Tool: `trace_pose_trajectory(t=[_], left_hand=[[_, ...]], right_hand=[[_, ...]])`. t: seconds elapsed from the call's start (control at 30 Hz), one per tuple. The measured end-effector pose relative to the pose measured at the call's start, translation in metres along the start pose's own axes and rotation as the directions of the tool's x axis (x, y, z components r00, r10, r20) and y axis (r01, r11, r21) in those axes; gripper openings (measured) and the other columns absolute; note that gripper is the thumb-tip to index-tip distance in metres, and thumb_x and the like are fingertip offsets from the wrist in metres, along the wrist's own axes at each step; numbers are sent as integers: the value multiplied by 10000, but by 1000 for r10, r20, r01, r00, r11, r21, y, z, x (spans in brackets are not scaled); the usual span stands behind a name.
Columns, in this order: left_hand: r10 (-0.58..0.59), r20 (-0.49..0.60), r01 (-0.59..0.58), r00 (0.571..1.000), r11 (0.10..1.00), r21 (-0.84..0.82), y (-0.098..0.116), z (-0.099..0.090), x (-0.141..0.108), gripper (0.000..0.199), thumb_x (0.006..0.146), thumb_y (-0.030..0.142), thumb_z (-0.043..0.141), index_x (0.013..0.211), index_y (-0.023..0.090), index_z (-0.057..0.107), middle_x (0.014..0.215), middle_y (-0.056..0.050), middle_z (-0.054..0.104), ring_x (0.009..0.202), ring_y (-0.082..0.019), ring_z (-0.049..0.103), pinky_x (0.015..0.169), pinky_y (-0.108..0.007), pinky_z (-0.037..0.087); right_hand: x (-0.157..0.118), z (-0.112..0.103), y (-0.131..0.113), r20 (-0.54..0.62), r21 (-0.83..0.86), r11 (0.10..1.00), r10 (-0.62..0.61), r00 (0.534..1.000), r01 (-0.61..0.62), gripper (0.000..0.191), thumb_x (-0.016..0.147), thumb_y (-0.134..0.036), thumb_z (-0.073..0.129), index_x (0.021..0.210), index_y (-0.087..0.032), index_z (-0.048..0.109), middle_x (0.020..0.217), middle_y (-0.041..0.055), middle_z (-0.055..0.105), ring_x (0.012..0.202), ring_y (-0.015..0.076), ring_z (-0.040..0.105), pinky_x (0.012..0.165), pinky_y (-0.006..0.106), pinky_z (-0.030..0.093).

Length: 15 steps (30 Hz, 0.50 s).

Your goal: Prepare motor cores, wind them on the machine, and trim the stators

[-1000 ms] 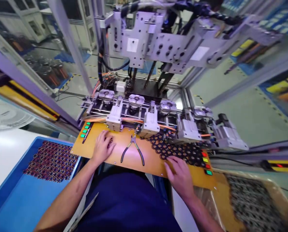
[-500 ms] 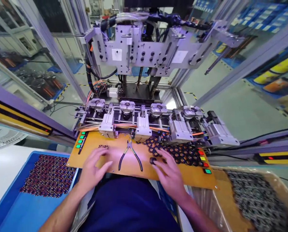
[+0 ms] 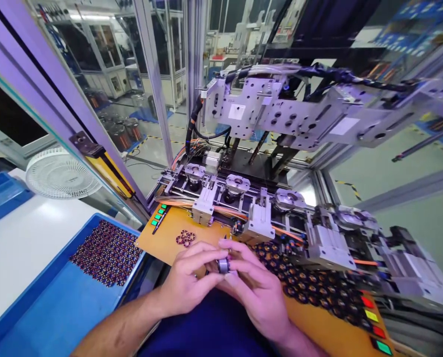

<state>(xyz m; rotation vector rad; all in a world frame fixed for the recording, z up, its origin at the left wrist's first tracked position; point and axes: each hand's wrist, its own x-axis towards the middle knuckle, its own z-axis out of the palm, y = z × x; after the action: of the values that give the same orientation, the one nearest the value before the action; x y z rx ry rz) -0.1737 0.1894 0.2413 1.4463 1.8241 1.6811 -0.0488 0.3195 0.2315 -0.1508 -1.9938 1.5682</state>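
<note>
My left hand [image 3: 193,277] and my right hand [image 3: 256,287] meet over the front of the orange board [image 3: 161,248]. Between their fingertips is a small round part [image 3: 223,266] with a grey metal band and dark rims; both hands pinch it. Fingers cover much of its outline. Beyond my left hand lies a little cluster of dark rings [image 3: 185,238] with bright dots. To the right of my right hand, many dark round parts [image 3: 310,282] are spread over the board. The cutting pliers seen earlier are almost wholly hidden behind the hands.
A row of metal clamping fixtures [image 3: 260,218] runs along the board's far edge. Above it hangs a drilled metal plate [image 3: 288,116] with cables. Left stands a blue tray [image 3: 83,307] of small rings, with a white fan [image 3: 63,173] behind. Lit buttons [image 3: 373,317] sit at the right.
My hands, apart before on either side of the pliers, have come together around the small round part. The view has swung left, bringing the fan and more of the blue tray in.
</note>
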Motion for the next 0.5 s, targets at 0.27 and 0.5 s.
trace_pose_trajectory(t=[0.27, 0.5], left_hand=[[72, -104, -64, 992, 995, 78, -7, -9, 0, 328, 841, 173, 697, 1167, 189, 671, 994, -90, 736, 875, -182, 696, 795, -288, 576], [32, -335, 118, 942, 900, 419, -74, -26, -28, 358, 879, 304, 662, 1219, 212, 600, 1023, -77, 723, 887, -190, 697, 803, -318, 594]], right_hand=[[15, 10, 1, 81, 20, 999, 32, 996, -34, 125, 973, -256, 580, 978, -265, 704, 1226, 71, 625, 1149, 195, 614, 959, 296, 530], [93, -13, 15, 237, -351, 909, -144, 961, 223, 145, 968, -220, 557, 897, -196, 681, 1021, 77, 687, 944, 196, 675, 815, 313, 563]])
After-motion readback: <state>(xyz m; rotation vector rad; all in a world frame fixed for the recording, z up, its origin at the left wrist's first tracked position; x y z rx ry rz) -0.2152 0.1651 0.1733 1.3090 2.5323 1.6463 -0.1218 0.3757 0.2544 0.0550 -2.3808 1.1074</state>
